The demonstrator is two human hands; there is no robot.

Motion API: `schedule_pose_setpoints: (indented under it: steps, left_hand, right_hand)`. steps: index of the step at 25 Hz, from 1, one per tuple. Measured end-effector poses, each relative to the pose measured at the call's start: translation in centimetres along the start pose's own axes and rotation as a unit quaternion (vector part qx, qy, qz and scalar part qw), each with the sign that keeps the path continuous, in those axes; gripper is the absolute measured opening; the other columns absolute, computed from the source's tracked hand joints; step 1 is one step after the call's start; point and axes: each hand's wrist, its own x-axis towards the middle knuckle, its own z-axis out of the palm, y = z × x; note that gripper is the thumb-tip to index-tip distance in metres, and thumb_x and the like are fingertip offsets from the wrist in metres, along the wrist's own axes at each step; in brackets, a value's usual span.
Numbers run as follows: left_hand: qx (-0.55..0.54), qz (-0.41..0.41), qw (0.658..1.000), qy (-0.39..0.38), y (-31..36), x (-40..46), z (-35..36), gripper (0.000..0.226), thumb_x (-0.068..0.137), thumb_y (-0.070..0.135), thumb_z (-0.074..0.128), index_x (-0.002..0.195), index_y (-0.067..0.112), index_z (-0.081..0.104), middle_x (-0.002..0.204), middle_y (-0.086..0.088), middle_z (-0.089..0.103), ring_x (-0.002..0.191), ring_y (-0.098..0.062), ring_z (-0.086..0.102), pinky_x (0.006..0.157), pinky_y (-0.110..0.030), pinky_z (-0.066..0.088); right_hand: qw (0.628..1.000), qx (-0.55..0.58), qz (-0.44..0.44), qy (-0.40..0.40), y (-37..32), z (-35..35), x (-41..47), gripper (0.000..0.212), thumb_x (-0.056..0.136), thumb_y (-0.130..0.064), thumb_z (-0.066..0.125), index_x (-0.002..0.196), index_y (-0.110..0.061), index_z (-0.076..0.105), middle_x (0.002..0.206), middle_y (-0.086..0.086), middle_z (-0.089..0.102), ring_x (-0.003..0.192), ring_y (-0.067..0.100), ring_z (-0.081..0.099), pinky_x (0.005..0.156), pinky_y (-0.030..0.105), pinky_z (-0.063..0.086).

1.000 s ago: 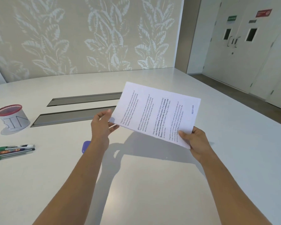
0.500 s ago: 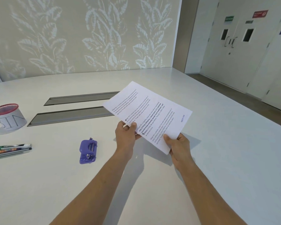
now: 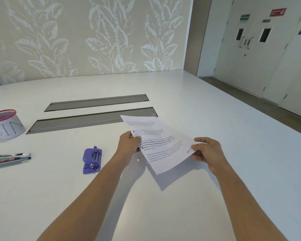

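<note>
A white sheet of printed paper (image 3: 161, 143) hangs low over the white table (image 3: 215, 136), tilted, with its near corner close to the surface. My left hand (image 3: 129, 144) pinches its left edge, thumb on top. My right hand (image 3: 207, 152) holds the sheet's right corner between thumb and fingers. A purple hole punch (image 3: 92, 161) lies on the table, left of my left forearm.
A red-rimmed mesh pen cup (image 3: 4, 125) stands at the far left, with several markers (image 3: 9, 158) lying in front of it. Two grey cable-slot covers (image 3: 92, 120) cross the table's middle. Double doors (image 3: 250, 49) are at the back right.
Both hands have lowered the sheet toward the table and turned it. My right hand has shifted from the sheet's near edge to its right corner.
</note>
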Motion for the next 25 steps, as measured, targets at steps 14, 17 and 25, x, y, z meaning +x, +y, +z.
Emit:
schedule_pose_setpoints:
  steps: [14, 17, 25]
  left_hand:
    - [0.145, -0.023, 0.985, 0.089, -1.9, 1.3, 1.6, 0.044, 0.082, 0.008, 0.072, 0.123, 0.007, 0.055, 0.093, -0.002, 0.066, 0.074, -0.021, 0.068, 0.064, -0.031, 0.057]
    - [0.19, 0.012, 0.976, 0.11, -1.6, 1.3, 1.8, 0.017, 0.082, 0.008, 0.071, 0.09, 0.017, 0.06, 0.08, 0.005, 0.061, 0.062, -0.011, 0.058, 0.042, -0.01, 0.041]
    - [0.284, 0.045, 0.95, 0.125, -0.9, 1.0, 2.7, 0.025, 0.079, -0.001, 0.06, 0.066, 0.02, 0.055, 0.063, 0.01, 0.054, 0.065, -0.018, 0.054, 0.047, -0.017, 0.039]
  right_hand:
    - [0.995, -0.027, -0.043, 0.083, 3.5, 0.7, 0.3, 0.026, 0.08, 0.0, 0.064, 0.098, -0.018, 0.063, 0.097, 0.015, 0.072, 0.056, 0.033, 0.072, 0.07, 0.044, 0.062]
    - [0.995, -0.05, -0.048, 0.074, 3.8, 0.8, 0.4, 0.026, 0.08, -0.004, 0.065, 0.1, -0.019, 0.061, 0.099, 0.014, 0.072, 0.059, 0.033, 0.074, 0.077, 0.049, 0.061]
    - [0.981, -0.147, -0.074, 0.106, 3.5, 1.5, 0.2, 0.026, 0.083, -0.011, 0.063, 0.108, -0.019, 0.06, 0.099, 0.004, 0.067, 0.043, 0.015, 0.066, 0.044, 0.018, 0.045]
